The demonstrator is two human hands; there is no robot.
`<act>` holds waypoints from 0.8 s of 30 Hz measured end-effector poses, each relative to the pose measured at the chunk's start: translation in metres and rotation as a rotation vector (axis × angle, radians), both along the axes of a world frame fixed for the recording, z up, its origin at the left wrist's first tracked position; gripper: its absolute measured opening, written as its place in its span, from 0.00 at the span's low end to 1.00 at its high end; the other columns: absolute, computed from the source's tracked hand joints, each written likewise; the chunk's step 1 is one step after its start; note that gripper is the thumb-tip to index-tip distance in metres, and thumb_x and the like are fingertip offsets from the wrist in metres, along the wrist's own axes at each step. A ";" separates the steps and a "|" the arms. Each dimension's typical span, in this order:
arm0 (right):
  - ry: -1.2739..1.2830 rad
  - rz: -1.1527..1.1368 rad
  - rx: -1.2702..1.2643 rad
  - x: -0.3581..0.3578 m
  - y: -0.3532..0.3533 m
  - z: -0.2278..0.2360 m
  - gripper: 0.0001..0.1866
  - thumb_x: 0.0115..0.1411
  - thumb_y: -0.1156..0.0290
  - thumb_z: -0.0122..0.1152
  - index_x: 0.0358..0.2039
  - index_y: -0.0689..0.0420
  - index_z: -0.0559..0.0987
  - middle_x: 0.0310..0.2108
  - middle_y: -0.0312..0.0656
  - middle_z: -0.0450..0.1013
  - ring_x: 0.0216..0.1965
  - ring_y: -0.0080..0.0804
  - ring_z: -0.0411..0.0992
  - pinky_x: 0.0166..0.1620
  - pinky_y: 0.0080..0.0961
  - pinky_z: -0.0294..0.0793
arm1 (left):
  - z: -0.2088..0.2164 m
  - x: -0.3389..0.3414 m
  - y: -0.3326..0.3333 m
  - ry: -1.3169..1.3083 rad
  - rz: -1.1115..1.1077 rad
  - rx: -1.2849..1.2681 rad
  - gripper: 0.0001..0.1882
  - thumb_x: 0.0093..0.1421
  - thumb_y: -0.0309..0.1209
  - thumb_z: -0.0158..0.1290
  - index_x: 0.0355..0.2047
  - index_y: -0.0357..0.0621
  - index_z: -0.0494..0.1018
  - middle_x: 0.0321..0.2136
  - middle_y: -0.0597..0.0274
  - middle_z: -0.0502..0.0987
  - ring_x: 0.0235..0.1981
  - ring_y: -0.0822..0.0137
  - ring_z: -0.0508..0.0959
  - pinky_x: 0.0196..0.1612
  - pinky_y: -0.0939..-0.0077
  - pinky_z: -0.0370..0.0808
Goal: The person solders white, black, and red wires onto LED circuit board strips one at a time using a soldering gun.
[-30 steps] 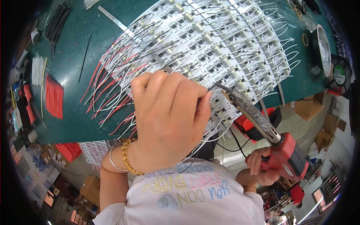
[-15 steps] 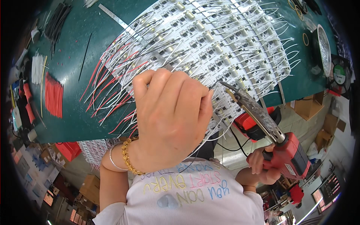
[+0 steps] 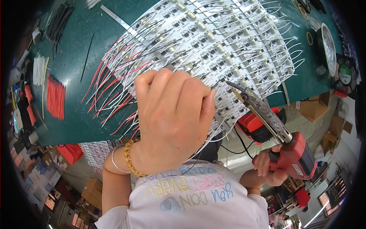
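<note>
My left hand [image 3: 171,118], with a gold and a silver bracelet at the wrist, is curled over the near edge of a sheet of white circuit board strips [image 3: 213,34]. Its fingertips pinch a thin white wire [image 3: 225,138] that trails out below; the pinch itself is hidden. My right hand [image 3: 267,168] grips the red handle of a soldering iron [image 3: 267,118]. The iron's dark tip points up-left and rests at the boards just right of my left fingers. Red and white wires [image 3: 114,87] fan out from the boards' left side.
The boards lie on a green table [image 3: 76,122]. At its left are a bundle of cut red wires [image 3: 56,95], white wires [image 3: 38,70] and black wires [image 3: 59,23]. A round metal dish [image 3: 328,47] and a small fan [image 3: 345,72] stand at right. Cardboard boxes [image 3: 312,107] sit below.
The iron's tip has crept slightly up toward the boards. My left hand has barely shifted.
</note>
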State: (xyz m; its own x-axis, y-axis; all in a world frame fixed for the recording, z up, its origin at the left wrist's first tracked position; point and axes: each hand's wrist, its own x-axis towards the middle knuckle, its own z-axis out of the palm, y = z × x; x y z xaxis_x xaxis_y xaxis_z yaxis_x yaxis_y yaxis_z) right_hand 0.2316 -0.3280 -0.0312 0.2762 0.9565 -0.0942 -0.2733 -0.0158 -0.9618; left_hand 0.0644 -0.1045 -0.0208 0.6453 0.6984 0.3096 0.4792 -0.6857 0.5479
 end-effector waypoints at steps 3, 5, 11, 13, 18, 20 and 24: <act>0.050 -0.102 -0.027 -0.007 0.003 0.003 0.42 0.54 0.41 0.53 0.55 0.65 0.58 0.10 0.27 0.62 0.11 0.19 0.60 0.17 0.16 0.60 | 0.002 0.001 -0.001 0.020 0.000 -0.010 0.07 0.47 0.21 0.57 0.23 0.45 0.70 0.18 0.67 0.67 0.24 0.65 0.67 0.36 0.70 0.59; 0.055 -0.068 -0.032 -0.006 0.003 0.003 0.42 0.55 0.41 0.53 0.55 0.65 0.58 0.10 0.27 0.62 0.11 0.19 0.61 0.17 0.17 0.61 | 0.002 0.001 0.000 0.029 0.001 -0.015 0.07 0.46 0.21 0.58 0.23 0.45 0.71 0.19 0.67 0.68 0.24 0.65 0.68 0.36 0.69 0.60; 0.154 -0.176 0.014 -0.011 -0.006 0.004 0.41 0.55 0.41 0.53 0.54 0.66 0.59 0.09 0.29 0.61 0.09 0.20 0.60 0.16 0.17 0.61 | 0.016 -0.008 0.000 -0.080 -0.014 0.027 0.06 0.44 0.21 0.60 0.22 0.44 0.73 0.20 0.65 0.71 0.26 0.64 0.71 0.36 0.67 0.64; 0.139 -0.187 0.008 -0.012 -0.006 0.006 0.41 0.55 0.41 0.53 0.53 0.66 0.59 0.08 0.29 0.61 0.09 0.20 0.60 0.15 0.17 0.60 | 0.017 -0.005 -0.006 -0.072 -0.078 -0.047 0.07 0.44 0.21 0.60 0.22 0.45 0.73 0.19 0.65 0.71 0.25 0.64 0.70 0.36 0.68 0.63; 0.104 -0.152 -0.016 -0.009 -0.010 0.007 0.38 0.55 0.42 0.54 0.48 0.66 0.61 0.08 0.30 0.61 0.09 0.21 0.61 0.15 0.17 0.60 | 0.005 0.002 -0.011 -0.051 -0.061 -0.056 0.07 0.44 0.20 0.59 0.22 0.45 0.73 0.18 0.68 0.70 0.23 0.66 0.69 0.37 0.71 0.61; 0.093 -0.161 -0.065 -0.011 -0.011 0.008 0.37 0.54 0.42 0.54 0.45 0.65 0.62 0.09 0.30 0.61 0.10 0.21 0.62 0.15 0.18 0.61 | 0.003 0.003 -0.011 -0.038 -0.040 -0.037 0.07 0.45 0.20 0.59 0.22 0.45 0.73 0.17 0.68 0.69 0.22 0.66 0.68 0.37 0.71 0.61; 0.070 -0.070 -0.064 -0.005 -0.009 0.006 0.35 0.54 0.42 0.55 0.43 0.64 0.62 0.10 0.31 0.63 0.10 0.21 0.62 0.15 0.18 0.61 | 0.003 0.006 -0.010 -0.030 -0.046 -0.038 0.07 0.45 0.20 0.58 0.21 0.45 0.71 0.16 0.69 0.68 0.21 0.66 0.67 0.36 0.71 0.60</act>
